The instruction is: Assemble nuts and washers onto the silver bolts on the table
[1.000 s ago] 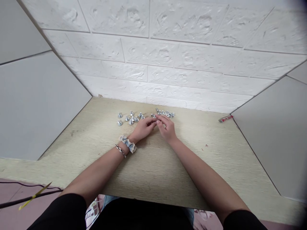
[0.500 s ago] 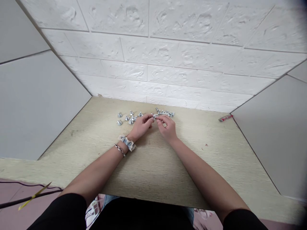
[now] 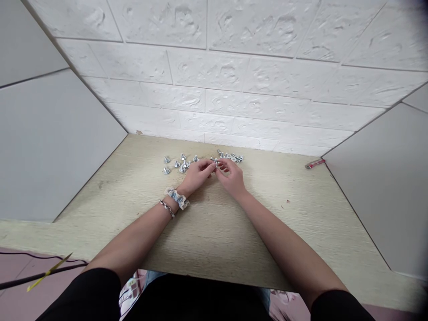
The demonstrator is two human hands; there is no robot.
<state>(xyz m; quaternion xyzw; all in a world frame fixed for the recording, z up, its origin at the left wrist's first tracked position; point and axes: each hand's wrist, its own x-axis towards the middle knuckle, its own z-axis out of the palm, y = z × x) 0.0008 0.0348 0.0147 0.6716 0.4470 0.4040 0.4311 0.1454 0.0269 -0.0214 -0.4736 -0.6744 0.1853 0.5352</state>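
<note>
Between my fingertips, at the middle of the wooden table [image 3: 217, 232], is a small silver bolt [image 3: 216, 162] with what looks like a washer or nut on it. My left hand [image 3: 198, 173] pinches it from the left, thumb against fingers. My right hand [image 3: 233, 178] closes on it from the right with thumb and fingertips. To the left lie several bolts with washers and nuts on them [image 3: 177, 164], mostly standing on their heads. Behind my right hand is a loose pile of bolts, nuts and washers [image 3: 233, 157], partly covered by the fingers.
A red folding knife or similar small tool [image 3: 314, 164] lies by the right panel. White brick-pattern wall [image 3: 227, 107] closes off the back, with grey panels [image 3: 67, 147] on both sides. A dark rod with a yellow tie [image 3: 50, 271] shows at lower left.
My right thumb and fingers have shifted around the bolt, and its shank now points more upward. My left hand has stayed nearly in place.
</note>
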